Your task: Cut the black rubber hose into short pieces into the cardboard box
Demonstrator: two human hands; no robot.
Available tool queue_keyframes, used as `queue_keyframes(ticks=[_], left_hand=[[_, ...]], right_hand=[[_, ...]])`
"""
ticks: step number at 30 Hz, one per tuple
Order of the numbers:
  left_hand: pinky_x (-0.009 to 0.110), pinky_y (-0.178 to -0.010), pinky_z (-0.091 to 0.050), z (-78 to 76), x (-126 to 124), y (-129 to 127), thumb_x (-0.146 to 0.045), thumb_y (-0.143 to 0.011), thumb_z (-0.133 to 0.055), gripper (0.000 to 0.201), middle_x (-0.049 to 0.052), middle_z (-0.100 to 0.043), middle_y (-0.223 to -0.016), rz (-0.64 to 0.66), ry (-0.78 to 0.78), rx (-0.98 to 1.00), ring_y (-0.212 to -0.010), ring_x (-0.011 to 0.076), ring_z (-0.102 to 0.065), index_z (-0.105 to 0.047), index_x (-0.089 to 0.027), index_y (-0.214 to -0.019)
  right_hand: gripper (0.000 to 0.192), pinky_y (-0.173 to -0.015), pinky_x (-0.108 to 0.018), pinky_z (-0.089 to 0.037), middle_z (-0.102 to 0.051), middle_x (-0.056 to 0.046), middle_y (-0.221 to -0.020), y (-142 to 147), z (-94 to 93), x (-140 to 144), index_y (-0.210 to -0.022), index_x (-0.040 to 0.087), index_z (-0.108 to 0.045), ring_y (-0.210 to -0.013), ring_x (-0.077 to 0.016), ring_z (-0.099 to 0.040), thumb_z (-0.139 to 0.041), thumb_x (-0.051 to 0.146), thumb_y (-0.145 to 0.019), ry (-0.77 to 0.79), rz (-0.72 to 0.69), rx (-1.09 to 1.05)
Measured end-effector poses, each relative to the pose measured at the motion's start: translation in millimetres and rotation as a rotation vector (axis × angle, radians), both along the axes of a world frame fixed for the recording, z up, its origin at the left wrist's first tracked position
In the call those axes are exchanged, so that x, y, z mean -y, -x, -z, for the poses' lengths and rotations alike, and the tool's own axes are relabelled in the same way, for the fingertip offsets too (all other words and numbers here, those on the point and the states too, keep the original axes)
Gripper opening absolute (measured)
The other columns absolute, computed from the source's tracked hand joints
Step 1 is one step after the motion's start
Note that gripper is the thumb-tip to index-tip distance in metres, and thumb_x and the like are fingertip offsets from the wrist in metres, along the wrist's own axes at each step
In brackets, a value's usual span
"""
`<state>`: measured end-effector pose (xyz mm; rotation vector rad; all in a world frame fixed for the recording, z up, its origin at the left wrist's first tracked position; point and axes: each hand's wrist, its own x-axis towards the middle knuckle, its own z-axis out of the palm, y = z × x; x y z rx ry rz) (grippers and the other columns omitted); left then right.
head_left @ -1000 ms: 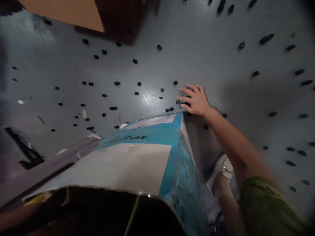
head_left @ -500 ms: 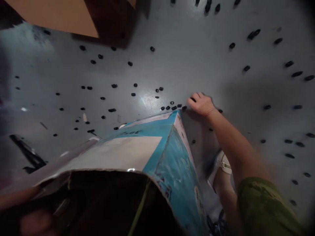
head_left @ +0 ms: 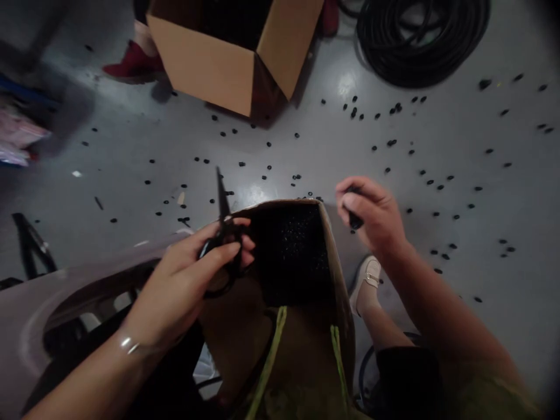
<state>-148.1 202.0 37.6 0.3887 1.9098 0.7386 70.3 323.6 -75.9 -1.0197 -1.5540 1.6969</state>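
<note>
My left hand [head_left: 184, 271] is closed around black-handled scissors [head_left: 223, 201], held over the left side of an open cardboard box [head_left: 336, 265]. The scissor blades point away from me, toward the floor beyond. My right hand [head_left: 380, 213] is raised beyond the box's right rim, pinching a short black piece [head_left: 354, 218] that looks like cut tubing. A dark mass of glittering black bits [head_left: 293, 245] lies inside the box. Two yellow-green cords [head_left: 271, 356] hang across its near side.
Many small black pieces [head_left: 440, 187] are scattered over the grey floor [head_left: 437, 233]. Farther off stand a brown carton [head_left: 210, 70] and a coil of black hose [head_left: 420, 70]. Another person's red shoe [head_left: 133, 64] is beside the carton. A pale plastic chair or stool [head_left: 30, 326] is at left.
My right hand has risen from the floor with a black piece. My left hand has come up over the box with the scissors. The view now looks into the box.
</note>
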Motion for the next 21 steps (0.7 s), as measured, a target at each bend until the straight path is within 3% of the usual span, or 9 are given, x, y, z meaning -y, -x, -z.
queue_keyframes(ticks=[3,6,8,10,13,15,18,21], left_hand=[[0.026,-0.062,-0.053,1.7,6,2,-0.031,-0.072,-0.068,0.041,0.005,-0.069,-0.088,-0.021,-0.110,0.093,-0.069,0.0149,-0.064,-0.065,-0.016,-0.109],[0.028,-0.060,-0.053,9.8,19,11,-0.030,-0.071,-0.067,0.041,0.006,-0.068,-0.085,-0.050,-0.178,0.126,-0.068,0.0163,-0.063,-0.064,-0.013,-0.108],[0.029,-0.061,-0.053,12.1,22,15,-0.030,-0.070,-0.067,0.040,0.006,-0.068,-0.085,-0.078,-0.195,0.142,-0.068,0.0162,-0.063,-0.064,-0.013,-0.107],[0.029,-0.062,-0.054,11.0,21,16,-0.029,-0.070,-0.068,0.039,0.006,-0.068,-0.085,-0.104,-0.195,0.164,-0.068,0.0159,-0.064,-0.064,-0.014,-0.106],[0.028,-0.062,-0.054,5.6,17,15,-0.030,-0.070,-0.069,0.040,0.006,-0.069,-0.087,-0.132,-0.164,0.189,-0.068,0.0161,-0.064,-0.065,-0.014,-0.107],[0.027,-0.063,-0.054,1.6,13,13,-0.031,-0.070,-0.071,0.041,0.006,-0.069,-0.088,-0.151,-0.124,0.183,-0.070,0.0160,-0.064,-0.066,-0.016,-0.108],[0.025,-0.062,-0.054,-2.4,10,14,-0.036,-0.068,-0.075,0.044,0.005,-0.071,-0.090,-0.195,-0.014,0.154,-0.071,0.0165,-0.066,-0.068,-0.020,-0.108],[0.024,-0.061,-0.056,-2.9,10,17,-0.041,-0.063,-0.079,0.052,0.005,-0.072,-0.090,-0.266,0.140,0.137,-0.076,0.0202,-0.069,-0.068,-0.024,-0.111]], right_hand=[[0.023,-0.075,-0.036,-0.052,-0.069,0.001,-0.095,19,-41.0,44,-0.105,0.038,-0.067,-0.087,-0.0198,-0.065,-0.050,0.040,-0.090,-0.242,-0.329,0.141],[0.022,-0.089,-0.042,-0.047,-0.071,0.000,-0.102,27,-52.8,65,-0.102,0.035,-0.070,-0.104,-0.0231,-0.063,-0.053,0.039,-0.090,-0.430,-0.610,0.154],[0.025,-0.087,-0.040,-0.048,-0.071,-0.001,-0.101,22,-50.6,59,-0.104,0.033,-0.070,-0.101,-0.0218,-0.064,-0.048,0.040,-0.093,-0.443,-0.600,0.130],[0.033,-0.075,-0.034,-0.051,-0.071,-0.002,-0.094,11,-36.5,36,-0.106,0.030,-0.068,-0.085,-0.0183,-0.066,-0.039,0.043,-0.097,-0.394,-0.390,0.145],[0.043,-0.064,-0.029,-0.047,-0.067,-0.004,-0.080,-7,15.4,-16,-0.109,0.023,-0.066,-0.069,-0.0162,-0.062,-0.030,0.044,-0.099,-0.451,0.090,0.366],[0.039,-0.064,-0.028,-0.045,-0.066,-0.006,-0.079,-17,67.2,-47,-0.112,0.019,-0.064,-0.071,-0.0175,-0.060,-0.033,0.039,-0.098,-0.516,0.165,0.624],[0.040,-0.075,-0.034,-0.044,-0.064,-0.016,-0.110,-24,149.3,-66,-0.126,0.017,-0.057,-0.093,-0.0253,-0.059,-0.051,0.029,-0.089,-0.643,-0.159,1.042],[0.054,-0.086,-0.043,-0.041,-0.047,-0.019,-0.139,-21,215.1,-59,-0.138,0.025,-0.048,-0.114,-0.0339,-0.049,-0.055,0.019,-0.085,-0.764,-0.556,1.179]])
